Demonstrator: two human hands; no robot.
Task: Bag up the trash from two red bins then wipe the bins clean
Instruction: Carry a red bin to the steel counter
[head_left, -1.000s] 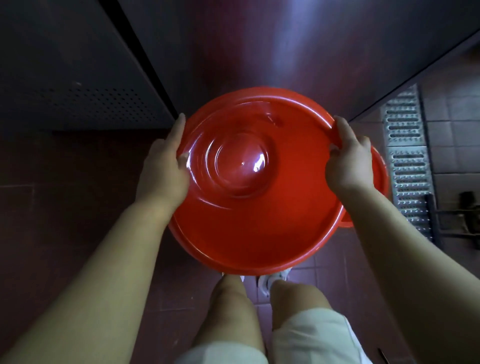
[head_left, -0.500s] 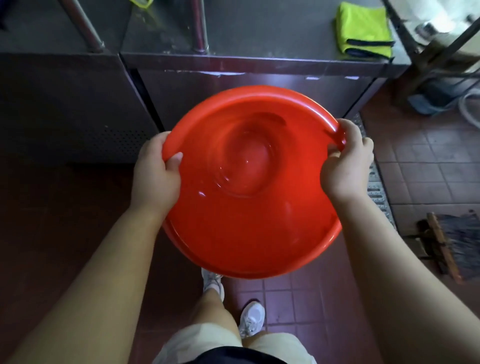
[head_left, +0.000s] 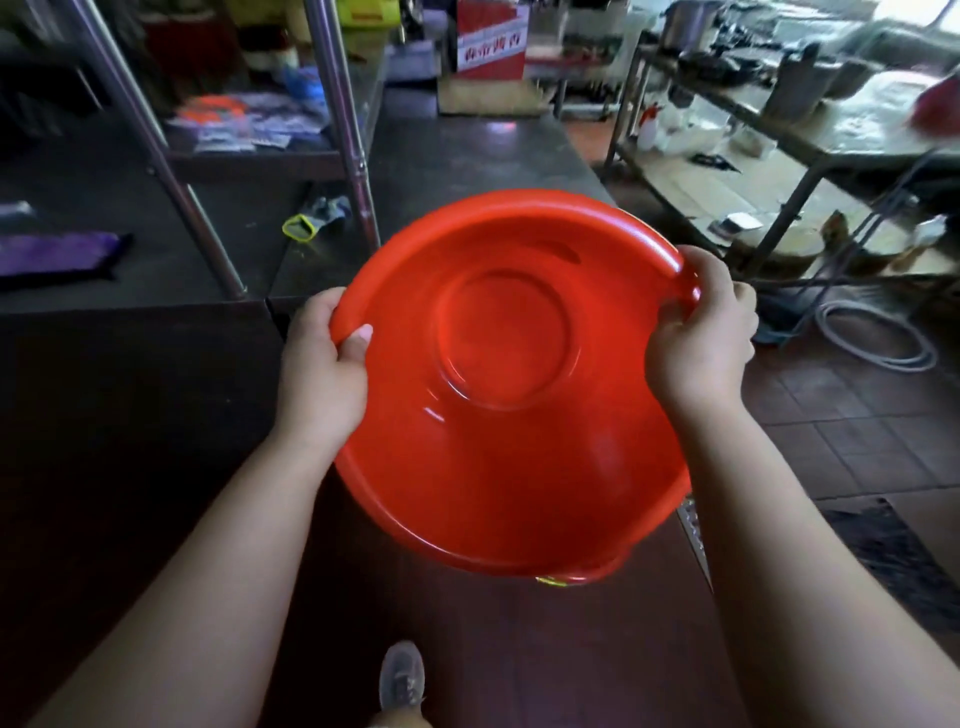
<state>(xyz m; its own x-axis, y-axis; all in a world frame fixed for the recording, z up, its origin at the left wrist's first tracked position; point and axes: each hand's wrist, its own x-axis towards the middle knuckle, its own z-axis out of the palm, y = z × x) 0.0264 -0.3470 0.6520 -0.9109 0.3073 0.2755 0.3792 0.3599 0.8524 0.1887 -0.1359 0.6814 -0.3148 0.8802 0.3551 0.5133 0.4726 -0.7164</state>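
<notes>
A round red bin (head_left: 509, 447) fills the middle of the head view, tilted with its empty inside facing me. My left hand (head_left: 324, 374) grips its left rim, thumb inside and fingers curled behind. My right hand (head_left: 701, 338) grips the upper right rim, fingers wrapped over the edge. The bin is held in the air in front of a steel counter (head_left: 467, 161). No trash shows inside it. A second bin is not visible.
A steel shelf rack (head_left: 343, 130) with packets stands on the counter at the left. A red and white box (head_left: 491, 41) sits at the back. Metal tables (head_left: 831, 135) and a coiled hose (head_left: 878, 338) lie to the right, over a brown tiled floor (head_left: 857, 441). My shoe (head_left: 402, 675) shows below.
My view has risen from the floor and cabinet front to the counter top and room. The bin stays in both hands and has come up with me, its far rim tipping higher.
</notes>
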